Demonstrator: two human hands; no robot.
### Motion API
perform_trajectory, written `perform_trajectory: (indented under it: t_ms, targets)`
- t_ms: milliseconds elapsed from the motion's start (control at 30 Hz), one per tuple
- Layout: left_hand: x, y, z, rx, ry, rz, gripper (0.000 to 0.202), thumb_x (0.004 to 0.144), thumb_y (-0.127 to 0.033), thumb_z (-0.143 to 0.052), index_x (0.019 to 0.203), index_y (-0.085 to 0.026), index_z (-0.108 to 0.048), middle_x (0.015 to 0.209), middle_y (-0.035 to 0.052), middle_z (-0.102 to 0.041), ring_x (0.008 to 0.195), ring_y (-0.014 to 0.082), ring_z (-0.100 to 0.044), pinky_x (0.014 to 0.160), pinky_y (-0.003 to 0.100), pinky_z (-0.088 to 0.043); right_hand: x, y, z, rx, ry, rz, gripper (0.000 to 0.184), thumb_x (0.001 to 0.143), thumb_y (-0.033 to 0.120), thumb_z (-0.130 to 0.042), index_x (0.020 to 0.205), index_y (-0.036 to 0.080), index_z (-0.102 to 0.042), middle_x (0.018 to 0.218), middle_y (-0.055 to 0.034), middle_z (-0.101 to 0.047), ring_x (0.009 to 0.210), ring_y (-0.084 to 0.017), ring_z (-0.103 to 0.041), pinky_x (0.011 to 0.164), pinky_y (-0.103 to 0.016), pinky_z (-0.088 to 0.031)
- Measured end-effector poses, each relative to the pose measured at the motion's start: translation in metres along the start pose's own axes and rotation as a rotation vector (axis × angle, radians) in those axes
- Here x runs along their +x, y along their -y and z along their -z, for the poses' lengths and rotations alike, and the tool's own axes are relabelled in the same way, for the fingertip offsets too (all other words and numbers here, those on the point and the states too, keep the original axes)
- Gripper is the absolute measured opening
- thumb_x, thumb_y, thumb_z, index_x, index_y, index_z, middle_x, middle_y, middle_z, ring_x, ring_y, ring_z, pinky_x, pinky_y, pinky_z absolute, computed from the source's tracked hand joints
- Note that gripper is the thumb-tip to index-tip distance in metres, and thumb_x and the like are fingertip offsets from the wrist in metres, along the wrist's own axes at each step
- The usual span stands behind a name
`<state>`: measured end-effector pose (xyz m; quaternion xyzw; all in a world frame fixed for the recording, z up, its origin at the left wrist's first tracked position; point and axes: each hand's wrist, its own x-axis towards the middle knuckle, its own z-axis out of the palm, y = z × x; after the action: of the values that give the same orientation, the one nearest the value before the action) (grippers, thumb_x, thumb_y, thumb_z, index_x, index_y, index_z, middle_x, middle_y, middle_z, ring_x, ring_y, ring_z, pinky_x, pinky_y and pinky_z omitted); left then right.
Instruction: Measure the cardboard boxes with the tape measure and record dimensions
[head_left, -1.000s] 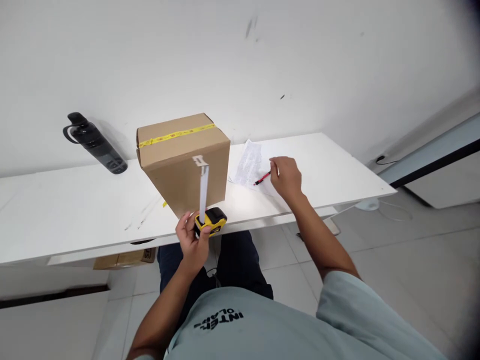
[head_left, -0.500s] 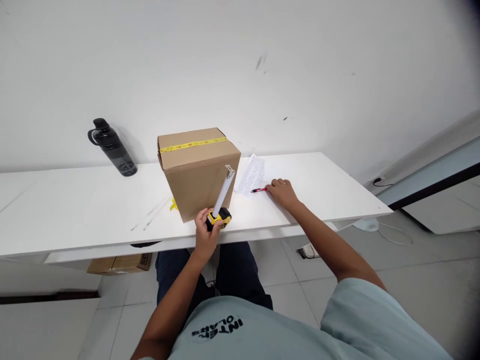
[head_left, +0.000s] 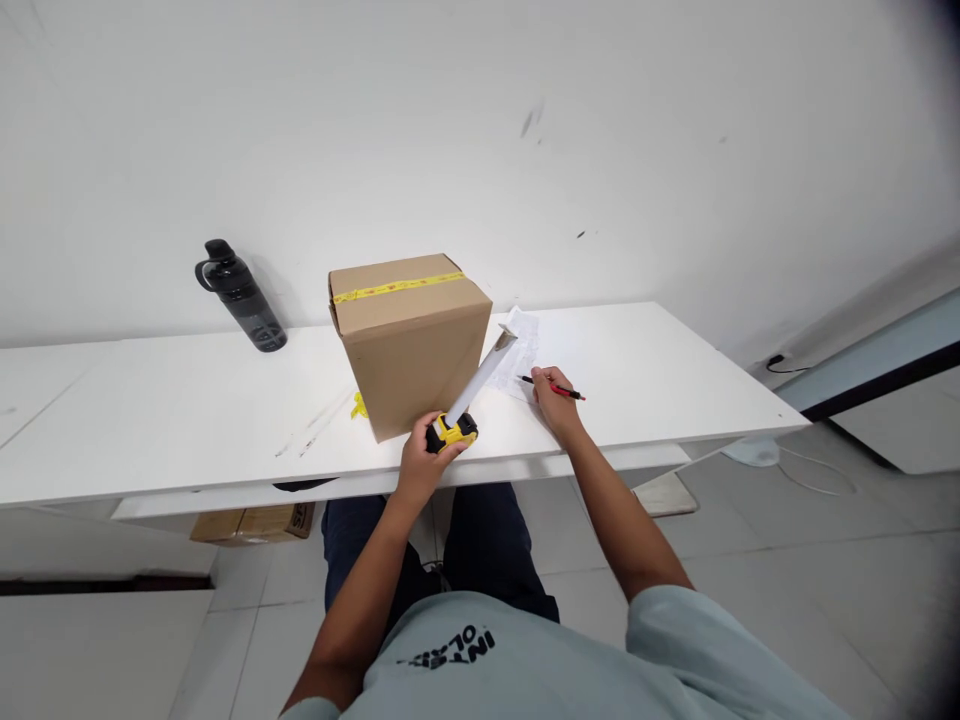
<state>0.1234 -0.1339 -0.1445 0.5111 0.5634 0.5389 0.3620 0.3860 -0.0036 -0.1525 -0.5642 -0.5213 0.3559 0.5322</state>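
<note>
My left hand (head_left: 424, 458) is closed around a yellow and black tape measure (head_left: 452, 432) at the front edge of the table. A length of its pale blade sticks out up and to the right, in front of a cardboard box (head_left: 416, 365). That box stands upright with yellow tape across its top. To its right lies a sheet of paper (head_left: 527, 335) with markings too small to read. My right hand (head_left: 555, 400) grips a red and black pen (head_left: 574, 394), its dark tip over the paper's lower part.
A dark water bottle (head_left: 244, 300) stands at the left by the wall. Scraps of yellow tape (head_left: 358, 405) lie beside the box on the white table (head_left: 187, 420). Under the table is another cardboard box (head_left: 255, 523). A cable (head_left: 787, 370) runs at the far right.
My right hand has picked the pen up off the paper and now holds it in a writing grip. The tape blade has tilted further to the right. The view has shifted slightly.
</note>
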Motion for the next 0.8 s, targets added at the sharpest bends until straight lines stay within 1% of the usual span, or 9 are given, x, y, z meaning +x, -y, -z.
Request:
perform_trajectory:
  t_ms: [33,100,167,267,367,433,500,600,800]
  targets:
    - [0.001,-0.002,0.003,0.033,0.036,0.016,0.063,0.072,-0.040,-0.092,0.126,-0.021,-0.067,0.120,0.0080,-0.077,0.116,0.0291,-0.073,0.103,0.042,-0.056,0.000,0.000,0.001,0.008,0.043,-0.024,0.067,0.083,0.089,-0.055,0.097,0.024,-0.057,0.065,0.0041,-0.053,0.058,-0.013,-0.045,0.061,-0.029,-0.038]
    - [0.003,-0.005,0.009,0.079,0.094,0.034,0.058,0.073,-0.043,-0.092,0.121,-0.020,-0.069,0.113,0.0066,-0.077,0.107,0.0278,-0.073,0.098,0.041,-0.056,0.001,0.002,0.001,0.049,0.106,-0.048,0.077,0.083,0.095,-0.044,0.103,0.022,-0.061,0.070,0.0008,-0.061,0.054,-0.012,-0.043,0.058,-0.029,-0.036]
    - [0.005,-0.006,0.014,0.087,0.133,0.031,0.058,0.074,-0.046,-0.091,0.120,-0.019,-0.069,0.107,0.0056,-0.077,0.102,0.0263,-0.072,0.095,0.039,-0.056,0.000,0.005,0.000,0.056,0.097,-0.061,0.081,0.084,0.095,-0.042,0.101,0.019,-0.065,0.075,-0.0034,-0.067,0.056,-0.012,-0.045,0.059,-0.030,-0.038]
    - [0.005,-0.006,0.020,0.074,0.185,0.024,0.057,0.076,-0.047,-0.089,0.121,-0.019,-0.067,0.108,0.0050,-0.077,0.102,0.0252,-0.072,0.094,0.037,-0.056,-0.004,0.008,-0.001,-0.017,0.020,-0.078,0.070,0.085,0.087,-0.055,0.082,0.018,-0.067,0.067,-0.0039,-0.063,0.067,-0.016,-0.054,0.071,-0.032,-0.046]
    - [0.004,-0.009,0.023,0.105,0.230,0.025,0.064,0.074,-0.045,-0.092,0.127,-0.021,-0.065,0.115,0.0059,-0.076,0.109,0.0273,-0.071,0.097,0.038,-0.055,-0.007,0.010,0.001,-0.066,0.015,-0.050,0.061,0.086,0.078,-0.062,0.063,0.021,-0.057,0.067,-0.0048,-0.063,0.083,-0.020,-0.062,0.087,-0.034,-0.049]
    - [0.003,-0.011,0.023,0.132,0.243,0.025,0.067,0.073,-0.044,-0.093,0.130,-0.022,-0.065,0.118,0.0061,-0.076,0.113,0.0287,-0.071,0.100,0.040,-0.055,-0.008,0.010,0.002,-0.082,0.030,-0.039,0.059,0.087,0.073,-0.062,0.058,0.022,-0.052,0.073,-0.0067,-0.066,0.093,-0.023,-0.065,0.092,-0.035,-0.049]
    - [0.003,-0.012,0.023,0.137,0.250,0.024,0.066,0.075,-0.043,-0.091,0.131,-0.022,-0.064,0.118,0.0061,-0.076,0.113,0.0292,-0.070,0.100,0.041,-0.055,-0.008,0.011,0.002,-0.092,0.035,-0.048,0.056,0.088,0.069,-0.061,0.059,0.022,-0.051,0.078,-0.0075,-0.069,0.096,-0.023,-0.065,0.093,-0.034,-0.049]
    - [0.003,-0.009,0.023,0.129,0.246,0.024,0.065,0.076,-0.043,-0.090,0.131,-0.022,-0.064,0.118,0.0066,-0.075,0.113,0.0295,-0.071,0.099,0.041,-0.056,-0.008,0.012,0.001,-0.110,0.041,-0.065,0.052,0.088,0.065,-0.061,0.062,0.022,-0.052,0.080,-0.0068,-0.070,0.092,-0.021,-0.064,0.090,-0.033,-0.048]
    - [0.003,-0.010,0.022,0.113,0.257,0.011,0.064,0.077,-0.042,-0.089,0.131,-0.021,-0.062,0.119,0.0071,-0.075,0.114,0.0300,-0.071,0.101,0.042,-0.055,-0.009,0.012,0.000,-0.134,0.052,-0.070,0.048,0.087,0.060,-0.059,0.059,0.023,-0.048,0.075,-0.0060,-0.066,0.094,-0.023,-0.065,0.088,-0.033,-0.047]
